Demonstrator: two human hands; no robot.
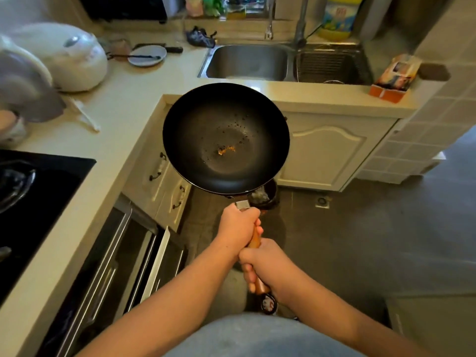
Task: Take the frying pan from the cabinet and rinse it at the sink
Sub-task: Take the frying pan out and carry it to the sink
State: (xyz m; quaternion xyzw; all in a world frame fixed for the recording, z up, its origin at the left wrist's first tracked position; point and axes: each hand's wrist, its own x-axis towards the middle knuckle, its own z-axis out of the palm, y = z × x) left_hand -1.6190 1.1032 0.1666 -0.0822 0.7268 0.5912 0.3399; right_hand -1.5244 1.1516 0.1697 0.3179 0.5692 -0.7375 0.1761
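A black frying pan with a wooden handle hangs in the air in front of the counter corner, held level. A few orange crumbs and droplets lie in its bottom. My left hand grips the handle close to the pan. My right hand grips the handle further back, near its end. The steel sink lies beyond the pan in the counter, with a tap above its right side. A lower cabinet drawer stands pulled out at the left below my arms.
A white rice cooker and a plate stand on the left counter. A black hob fills the near left. A drying rack sits in the right basin. A carton rests at the counter's right end.
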